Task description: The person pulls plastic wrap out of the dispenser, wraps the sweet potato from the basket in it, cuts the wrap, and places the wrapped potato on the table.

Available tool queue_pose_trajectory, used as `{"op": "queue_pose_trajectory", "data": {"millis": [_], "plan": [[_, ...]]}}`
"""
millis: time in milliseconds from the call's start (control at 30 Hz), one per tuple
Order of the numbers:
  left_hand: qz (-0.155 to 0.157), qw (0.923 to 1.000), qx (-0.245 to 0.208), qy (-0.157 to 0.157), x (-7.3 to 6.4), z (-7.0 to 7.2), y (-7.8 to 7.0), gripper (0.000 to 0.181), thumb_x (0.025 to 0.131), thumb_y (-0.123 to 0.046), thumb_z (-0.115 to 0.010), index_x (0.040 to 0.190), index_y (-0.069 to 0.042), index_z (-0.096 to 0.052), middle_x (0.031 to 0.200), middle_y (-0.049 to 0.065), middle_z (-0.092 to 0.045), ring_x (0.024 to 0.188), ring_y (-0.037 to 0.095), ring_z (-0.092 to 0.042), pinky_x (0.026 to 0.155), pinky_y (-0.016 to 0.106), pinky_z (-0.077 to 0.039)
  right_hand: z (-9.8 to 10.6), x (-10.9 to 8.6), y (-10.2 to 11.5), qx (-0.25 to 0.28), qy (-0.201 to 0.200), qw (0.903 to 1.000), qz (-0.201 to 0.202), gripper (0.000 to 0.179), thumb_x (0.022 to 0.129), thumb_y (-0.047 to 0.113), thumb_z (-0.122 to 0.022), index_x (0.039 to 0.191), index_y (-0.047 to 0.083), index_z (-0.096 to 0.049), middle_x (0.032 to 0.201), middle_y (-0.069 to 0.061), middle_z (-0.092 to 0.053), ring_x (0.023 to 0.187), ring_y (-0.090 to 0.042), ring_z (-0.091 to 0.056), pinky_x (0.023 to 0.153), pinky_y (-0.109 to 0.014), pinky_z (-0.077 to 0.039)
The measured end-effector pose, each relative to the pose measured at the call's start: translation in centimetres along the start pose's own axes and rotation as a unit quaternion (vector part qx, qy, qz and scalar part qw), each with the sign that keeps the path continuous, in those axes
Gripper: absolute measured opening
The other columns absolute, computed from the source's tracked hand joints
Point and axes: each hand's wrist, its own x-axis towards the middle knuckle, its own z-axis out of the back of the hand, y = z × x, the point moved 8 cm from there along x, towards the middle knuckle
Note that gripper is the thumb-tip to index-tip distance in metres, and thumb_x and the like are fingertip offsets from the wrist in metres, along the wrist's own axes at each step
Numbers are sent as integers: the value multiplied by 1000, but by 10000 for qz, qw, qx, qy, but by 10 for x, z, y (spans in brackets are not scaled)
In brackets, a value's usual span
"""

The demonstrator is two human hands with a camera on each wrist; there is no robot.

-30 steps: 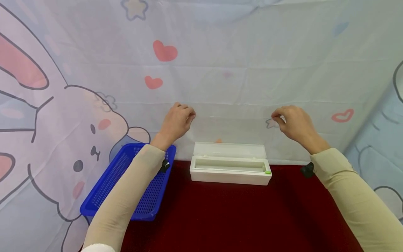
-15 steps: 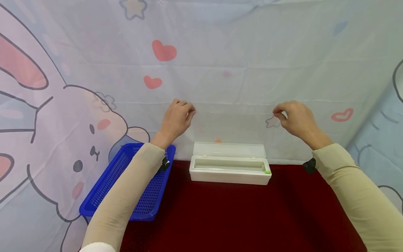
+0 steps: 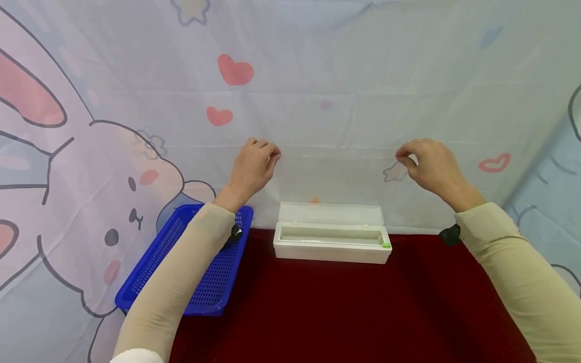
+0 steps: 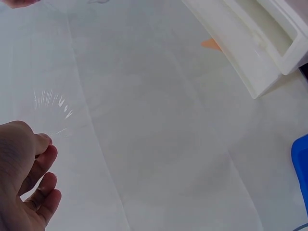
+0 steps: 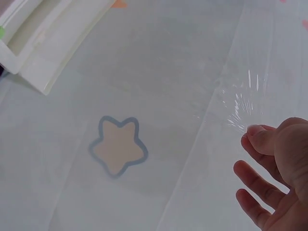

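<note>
Between my two raised hands stretches a sheet of clear cling film (image 3: 336, 157), visible mostly as faint glints along its upper edge. My left hand (image 3: 250, 169) pinches one corner between thumb and forefinger; in the left wrist view the cling film (image 4: 52, 99) creases out from that pinch. At the other corner my right hand (image 3: 431, 166) pinches with thumb and forefinger, its other fingers loosely bent, and creases fan across the cling film (image 5: 242, 107). Below and between the hands stands a long white cling film dispenser (image 3: 331, 253), its lid (image 3: 330, 214) raised at the back.
A green slider (image 3: 386, 245) sits at the dispenser's right end. To the left, a blue plastic basket (image 3: 218, 297) lies under my left forearm. The dark red tabletop (image 3: 317, 312) ends at a printed cloth backdrop (image 3: 336, 75) close behind the dispenser.
Both hands have risen slightly, and my right hand has shifted a little to the right, widening the gap between them. The dispenser and basket have stayed in place.
</note>
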Motion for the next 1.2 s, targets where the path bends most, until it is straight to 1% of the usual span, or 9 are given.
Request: {"op": "queue_pose_trajectory", "data": {"millis": [267, 433, 633, 867, 1033, 1200], "plan": [[-70, 10000, -4, 30, -5, 5, -4, 15, 106, -10, -66, 106, -2, -78, 103, 15, -77, 96, 36, -62, 88, 44, -52, 6, -5, 4, 18, -42, 10000, 67, 13, 95, -1, -75, 107, 2, -80, 107, -20, -79, 100, -44, -69, 81, -61, -55], [-225, 9997, 4, -21, -9, 8, -9, 15, 106, -10, -65, 105, -2, -78, 102, 15, -77, 95, 35, -62, 88, 44, -51, 11, -13, 7, 97, -106, 9998, 160, 13, 93, -2, -77, 105, 3, -81, 106, -19, -79, 100, -43, -69, 83, -61, -54], [-409, 9991, 44, -84, -14, 12, -16, 14, 106, -9, -65, 104, -2, -77, 100, 14, -76, 95, 35, -62, 91, 44, -50, 16, -21, 12, 156, -309, 9988, 352, 13, 92, -3, -78, 103, 4, -81, 104, -18, -79, 102, -43, -70, 87, -60, -55], [-438, 9990, 72, -63, -20, 13, -19, 15, 107, -10, -64, 105, -2, -76, 99, 13, -75, 94, 34, -61, 90, 43, -50, 20, -29, 19, 146, -464, 9970, 605, 14, 90, -5, -79, 101, 3, -81, 96, -14, -79, 95, -40, -70, 81, -57, -55], [-478, 9988, 72, -79, -24, 13, -22, 15, 107, -11, -64, 105, -3, -76, 99, 13, -75, 93, 33, -60, 87, 43, -51, 20, -35, 20, 191, -491, 9964, 671, 15, 89, -6, -81, 101, 2, -81, 96, -14, -80, 92, -39, -70, 80, -56, -55], [-596, 9981, 31, -155, -28, 17, -26, 15, 107, -10, -64, 105, -2, -76, 98, 13, -74, 92, 34, -59, 85, 43, -51, 21, -42, 22, 220, -595, 9949, 784, 15, 87, -6, -82, 100, 3, -81, 95, -13, -79, 90, -38, -71, 77, -57, -55]]}}
